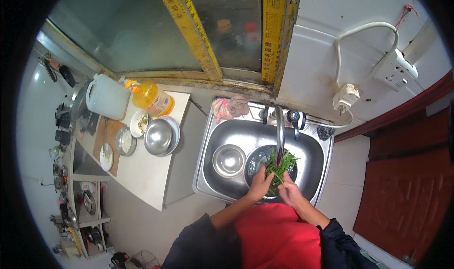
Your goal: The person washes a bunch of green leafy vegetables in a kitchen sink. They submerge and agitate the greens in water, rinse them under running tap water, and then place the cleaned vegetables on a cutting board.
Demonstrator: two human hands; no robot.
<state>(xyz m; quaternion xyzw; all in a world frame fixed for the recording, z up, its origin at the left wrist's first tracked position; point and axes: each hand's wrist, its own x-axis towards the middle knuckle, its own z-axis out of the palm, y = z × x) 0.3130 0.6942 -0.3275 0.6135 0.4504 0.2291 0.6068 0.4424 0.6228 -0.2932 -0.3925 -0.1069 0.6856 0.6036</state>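
A bunch of leafy greens point(288, 159) is held between my two hands, low over a metal basin point(252, 164) of water. My left hand point(260, 183) grips the bunch from the left side. On the right, my right hand point(290, 191) has its fingers on the stems. The curved chrome faucet point(280, 134) reaches over the greens and hides part of them. Beside the basin, a second steel bowl point(229, 160) sits in the stainless steel sink point(312, 162).
Left of the sink, a white counter point(149, 178) bears a steel bowl point(158, 137), a bowl of chopped food point(140, 123), a yellow detergent pump bottle point(154, 100) and a plastic jug point(108, 97). Rags point(230, 107) lie on the sink's back rim; a scouring pad point(325, 132) is at its right corner.
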